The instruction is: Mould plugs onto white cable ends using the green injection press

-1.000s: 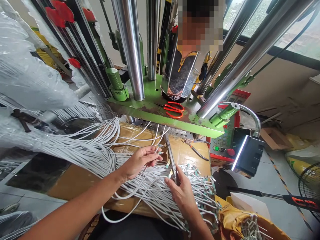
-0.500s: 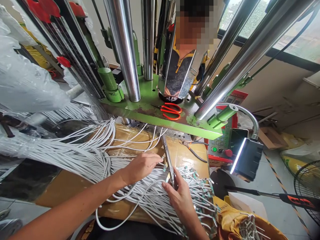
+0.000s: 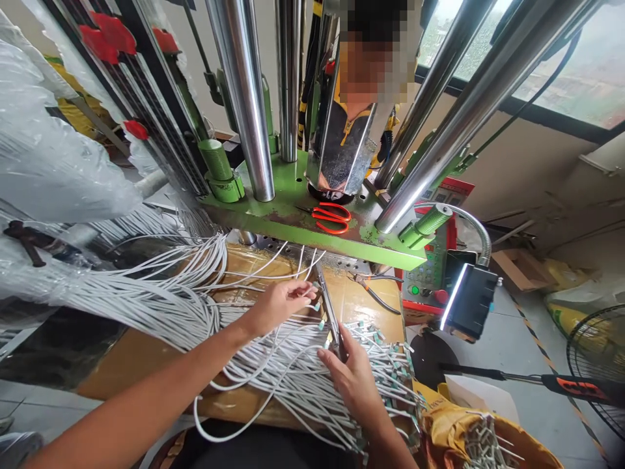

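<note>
A thick bundle of white cables (image 3: 161, 303) with small green-tipped connectors (image 3: 385, 355) lies across a brown taped board (image 3: 359, 299) under a green press plate (image 3: 293, 218). My left hand (image 3: 278, 306) is closed, pinching a few white cable ends near the board's middle. My right hand (image 3: 351, 374) rests on the cable pile and grips the lower end of a thin metal tool (image 3: 328, 306) that points toward the press.
Red-handled scissors (image 3: 332, 218) lie on the green plate between steel columns (image 3: 241, 98). A person stands behind the press. Pliers (image 3: 374, 290), a control panel (image 3: 430, 286), a work lamp (image 3: 469, 299), a yellow bag of parts (image 3: 478, 436) and a fan (image 3: 598, 365) are at right. Plastic sheeting (image 3: 53, 163) hangs at left.
My left hand shifted slightly along the cable ends and keeps its pinch. My right hand stays on the metal tool. The view has tilted a little.
</note>
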Action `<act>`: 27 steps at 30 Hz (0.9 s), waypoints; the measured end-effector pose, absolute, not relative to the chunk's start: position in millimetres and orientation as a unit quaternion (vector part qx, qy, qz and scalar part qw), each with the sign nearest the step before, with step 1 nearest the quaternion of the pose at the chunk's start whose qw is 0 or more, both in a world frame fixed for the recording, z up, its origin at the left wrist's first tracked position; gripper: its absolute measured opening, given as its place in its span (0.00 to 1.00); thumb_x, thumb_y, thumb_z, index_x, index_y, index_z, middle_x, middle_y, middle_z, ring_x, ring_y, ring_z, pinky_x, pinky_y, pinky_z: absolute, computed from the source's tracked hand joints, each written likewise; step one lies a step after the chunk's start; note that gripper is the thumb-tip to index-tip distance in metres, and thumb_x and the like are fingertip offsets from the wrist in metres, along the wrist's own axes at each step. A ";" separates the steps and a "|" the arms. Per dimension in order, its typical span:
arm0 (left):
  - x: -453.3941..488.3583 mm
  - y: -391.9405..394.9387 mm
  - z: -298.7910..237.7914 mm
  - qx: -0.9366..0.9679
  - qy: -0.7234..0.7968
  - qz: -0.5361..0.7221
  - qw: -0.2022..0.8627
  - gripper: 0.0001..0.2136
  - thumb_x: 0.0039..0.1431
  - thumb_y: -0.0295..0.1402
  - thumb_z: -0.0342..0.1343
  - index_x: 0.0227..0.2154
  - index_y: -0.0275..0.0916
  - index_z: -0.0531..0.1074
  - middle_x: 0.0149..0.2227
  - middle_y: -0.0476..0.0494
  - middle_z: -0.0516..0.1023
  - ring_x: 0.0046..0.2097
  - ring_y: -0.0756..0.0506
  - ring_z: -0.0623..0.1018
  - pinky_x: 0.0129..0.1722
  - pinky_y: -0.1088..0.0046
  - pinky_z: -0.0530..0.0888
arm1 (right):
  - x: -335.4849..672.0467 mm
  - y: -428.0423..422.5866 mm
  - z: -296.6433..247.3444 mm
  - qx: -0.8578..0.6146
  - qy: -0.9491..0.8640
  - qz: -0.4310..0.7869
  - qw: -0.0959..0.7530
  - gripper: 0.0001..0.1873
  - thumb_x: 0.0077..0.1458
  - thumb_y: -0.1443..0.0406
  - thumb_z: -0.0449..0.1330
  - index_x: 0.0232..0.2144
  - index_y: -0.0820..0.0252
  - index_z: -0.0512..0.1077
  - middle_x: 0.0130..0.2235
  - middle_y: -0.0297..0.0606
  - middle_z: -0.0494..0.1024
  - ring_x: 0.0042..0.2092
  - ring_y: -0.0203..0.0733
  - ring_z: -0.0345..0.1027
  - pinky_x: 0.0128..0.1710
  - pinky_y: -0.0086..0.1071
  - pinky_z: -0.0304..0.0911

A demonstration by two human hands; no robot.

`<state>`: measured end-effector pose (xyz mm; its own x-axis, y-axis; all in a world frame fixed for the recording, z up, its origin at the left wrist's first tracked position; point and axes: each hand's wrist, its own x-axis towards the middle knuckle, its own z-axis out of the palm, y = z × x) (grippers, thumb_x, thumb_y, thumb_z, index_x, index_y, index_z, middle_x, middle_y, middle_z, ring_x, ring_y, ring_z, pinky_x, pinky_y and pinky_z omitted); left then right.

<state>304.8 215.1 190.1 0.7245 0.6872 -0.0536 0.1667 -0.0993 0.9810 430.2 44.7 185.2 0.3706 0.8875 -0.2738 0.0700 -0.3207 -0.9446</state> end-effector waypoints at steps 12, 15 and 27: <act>303.3 230.0 205.5 0.736 0.308 0.154 0.583 0.09 0.54 0.37 0.61 0.34 0.38 0.81 0.32 0.45 0.82 0.31 0.48 0.77 0.30 0.76 0.70 | 440.0 34.5 176.6 -0.672 -0.308 0.474 0.479 0.25 0.52 0.59 0.62 0.52 0.60 0.68 0.30 0.30 0.68 0.26 0.32 0.51 0.24 0.27 0.53; 311.2 229.2 194.9 0.833 0.282 0.167 0.445 0.07 0.56 0.32 0.58 0.32 0.40 0.81 0.34 0.46 0.83 0.36 0.45 0.80 0.38 0.73 0.73 | 440.6 33.9 173.5 -0.676 -0.316 0.468 0.473 0.27 0.53 0.58 0.62 0.54 0.59 0.67 0.29 0.30 0.69 0.27 0.33 0.53 0.25 0.27 0.55; 312.8 234.3 163.6 0.915 0.126 0.277 0.265 0.08 0.62 0.26 0.53 0.36 0.38 0.78 0.35 0.47 0.83 0.37 0.48 0.80 0.45 0.68 0.73 | 442.1 33.8 171.4 -0.697 -0.328 0.425 0.475 0.34 0.49 0.53 0.65 0.55 0.60 0.68 0.28 0.33 0.73 0.33 0.40 0.67 0.36 0.29 0.66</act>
<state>312.8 234.3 163.6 0.8147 0.3773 0.4404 0.0838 -0.8281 0.5543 442.1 33.8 171.4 0.4238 0.8612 -0.2805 0.0534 -0.3329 -0.9415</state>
